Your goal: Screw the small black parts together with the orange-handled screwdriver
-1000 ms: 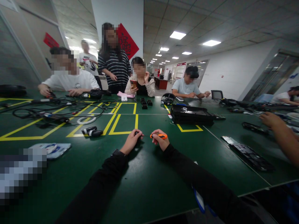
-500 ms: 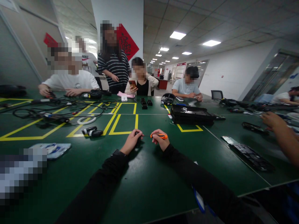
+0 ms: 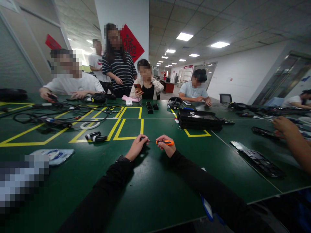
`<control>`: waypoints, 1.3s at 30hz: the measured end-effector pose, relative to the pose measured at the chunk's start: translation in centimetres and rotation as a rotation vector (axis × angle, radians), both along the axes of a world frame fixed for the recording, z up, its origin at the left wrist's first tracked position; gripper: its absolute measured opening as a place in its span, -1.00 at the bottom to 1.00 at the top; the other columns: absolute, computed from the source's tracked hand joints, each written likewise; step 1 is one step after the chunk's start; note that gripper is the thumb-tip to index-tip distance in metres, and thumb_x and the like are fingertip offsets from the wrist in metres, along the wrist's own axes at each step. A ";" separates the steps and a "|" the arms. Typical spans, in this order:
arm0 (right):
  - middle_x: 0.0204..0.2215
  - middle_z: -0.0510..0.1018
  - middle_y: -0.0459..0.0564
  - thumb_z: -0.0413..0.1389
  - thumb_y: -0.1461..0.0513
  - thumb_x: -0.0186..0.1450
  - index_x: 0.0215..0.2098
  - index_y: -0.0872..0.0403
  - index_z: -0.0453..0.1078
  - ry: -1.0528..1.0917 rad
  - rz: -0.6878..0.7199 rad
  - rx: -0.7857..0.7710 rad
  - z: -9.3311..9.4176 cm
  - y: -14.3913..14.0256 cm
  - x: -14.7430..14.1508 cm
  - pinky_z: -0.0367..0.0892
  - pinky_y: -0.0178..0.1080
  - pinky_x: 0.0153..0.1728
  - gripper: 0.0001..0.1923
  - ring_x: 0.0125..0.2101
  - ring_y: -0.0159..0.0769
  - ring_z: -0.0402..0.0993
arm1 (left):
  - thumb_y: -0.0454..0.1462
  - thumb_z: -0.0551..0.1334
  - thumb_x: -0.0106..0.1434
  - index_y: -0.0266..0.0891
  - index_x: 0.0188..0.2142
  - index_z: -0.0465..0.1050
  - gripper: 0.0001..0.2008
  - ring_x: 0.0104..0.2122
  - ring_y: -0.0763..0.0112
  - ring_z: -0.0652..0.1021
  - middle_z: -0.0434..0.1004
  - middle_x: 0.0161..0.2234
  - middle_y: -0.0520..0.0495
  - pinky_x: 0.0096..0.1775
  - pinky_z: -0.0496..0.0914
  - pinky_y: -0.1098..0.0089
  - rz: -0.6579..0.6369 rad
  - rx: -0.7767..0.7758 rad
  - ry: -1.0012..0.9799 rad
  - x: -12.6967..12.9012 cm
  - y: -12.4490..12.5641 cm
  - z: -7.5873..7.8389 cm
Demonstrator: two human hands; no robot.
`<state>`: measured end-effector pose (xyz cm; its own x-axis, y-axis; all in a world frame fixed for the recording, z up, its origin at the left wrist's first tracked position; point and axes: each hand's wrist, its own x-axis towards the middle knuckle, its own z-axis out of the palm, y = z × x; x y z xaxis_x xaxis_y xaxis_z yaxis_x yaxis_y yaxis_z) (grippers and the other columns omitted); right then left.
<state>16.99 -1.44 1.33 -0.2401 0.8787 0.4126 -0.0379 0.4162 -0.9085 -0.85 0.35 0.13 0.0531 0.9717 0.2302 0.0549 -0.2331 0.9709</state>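
Note:
My right hand [image 3: 166, 147] is closed around the orange-and-black handle of a screwdriver [image 3: 167, 142]. Its thin shaft points left, toward my left hand [image 3: 137, 147]. Between the closed fingers of that left hand sits a small black part [image 3: 143, 144], mostly covered, so its kind does not show. The shaft's tip reaches the left fingertips; whether it touches the part I cannot tell. Both hands are just above the green table [image 3: 155, 181], near its middle.
Ahead to the right stands a black tray [image 3: 200, 119]. Small black blocks [image 3: 150, 108] lie farther back. Black cylinders [image 3: 96, 137], a white ring [image 3: 89, 125] and tangled cables [image 3: 58, 111] are at left. A black device frame [image 3: 259, 158] and a co-worker's arm [image 3: 291, 139] are at right.
My right hand and the screwdriver have shifted very slightly left; my left hand stays in place. In the background, a standing person in white has moved right.

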 end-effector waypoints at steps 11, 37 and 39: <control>-0.49 0.38 -0.08 0.04 0.20 0.12 -0.33 0.09 0.41 -0.032 -0.010 0.085 0.5 -0.4 0.0 0.17 -0.39 -0.62 -0.81 -0.60 -0.48 0.24 | -0.05 0.13 0.05 -0.24 -0.36 0.29 -0.70 -0.45 0.42 0.47 0.46 -0.40 -0.03 -0.41 0.31 0.43 -0.014 0.032 -0.001 -0.1 0.0 -0.1; -0.46 0.41 -0.04 0.09 0.30 0.06 -0.42 0.07 0.46 -0.175 -0.073 0.286 0.4 -0.4 0.1 0.25 -0.25 -0.33 -0.87 -0.40 -0.33 0.31 | 0.00 0.00 0.14 -0.25 -0.39 0.29 -0.64 -0.45 0.41 0.46 0.43 -0.42 -0.04 -0.33 0.33 0.39 -0.021 0.003 -0.063 0.1 -0.3 0.5; -0.48 0.39 -0.05 0.11 0.31 0.04 -0.44 0.06 0.47 -0.181 -0.069 0.304 0.6 -0.5 0.2 0.24 -0.23 -0.30 -0.88 -0.39 -0.32 0.30 | 0.01 0.00 0.13 -0.26 -0.39 0.29 -0.63 -0.45 0.42 0.46 0.43 -0.42 -0.04 -0.33 0.33 0.39 -0.010 -0.009 -0.059 0.1 -0.4 0.6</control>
